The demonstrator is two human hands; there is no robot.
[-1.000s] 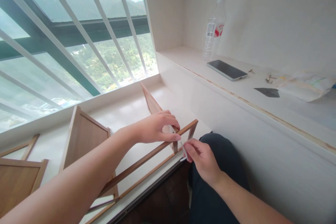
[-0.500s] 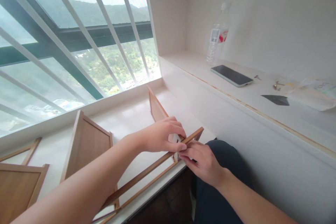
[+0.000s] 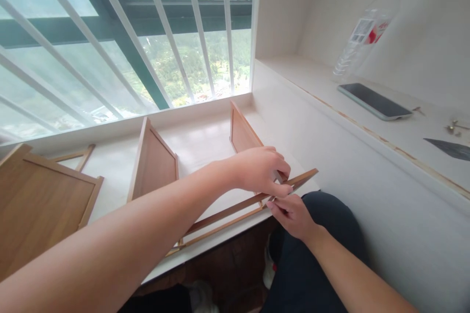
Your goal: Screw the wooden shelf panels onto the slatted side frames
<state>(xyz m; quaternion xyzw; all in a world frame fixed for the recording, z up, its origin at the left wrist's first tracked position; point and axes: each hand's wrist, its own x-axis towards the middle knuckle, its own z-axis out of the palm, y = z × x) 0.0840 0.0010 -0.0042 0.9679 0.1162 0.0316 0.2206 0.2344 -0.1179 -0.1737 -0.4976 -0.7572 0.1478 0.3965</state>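
A light wooden frame lies on the white window sill [image 3: 198,139], with a long front rail [image 3: 227,210] and two upright panels [image 3: 242,132] [image 3: 154,164]. My left hand [image 3: 262,170] grips the top of the right panel where the rail meets it. Just below the rail's right end, my right hand [image 3: 292,212] is pinched on a small metal key that its fingers mostly hide. My dark-trousered knee [image 3: 323,215] sits under both hands.
A loose wooden panel [image 3: 44,200] leans at the left. White window bars [image 3: 165,29] stand behind the sill. On the shelf to the right are a plastic bottle [image 3: 362,39], a phone [image 3: 374,101], small screws [image 3: 453,127] and a dark flat piece [image 3: 450,147].
My right hand moved from beside the rail to its underside at the joint, the key now hidden. The view has swung left and down. My left hand kept its grip.
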